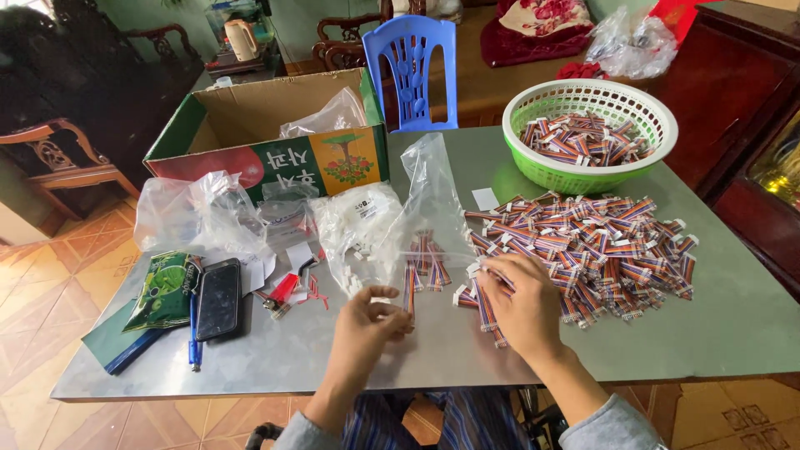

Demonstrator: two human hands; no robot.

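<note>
**Two hands, one cable each, beside the big pile**

Several loose items lie at the left of the metal table (433, 350): a green packet (164, 290), a blue pen (194, 329), a black phone (219, 298). Behind them stands an open cardboard box (275, 125), with clear plastic bags (367, 225) in front of it. The left hand (367, 321) pinches one short striped ribbon cable (409, 289) between fingertips; its long axis runs near upright, away from the person. The right hand (521, 304), curled, grips another cable (487, 312) that slants toward the near edge. The cable pile (600, 246) lies just right of that hand, which is nearer to it. A green basket (583, 171) sits farther back.
</note>
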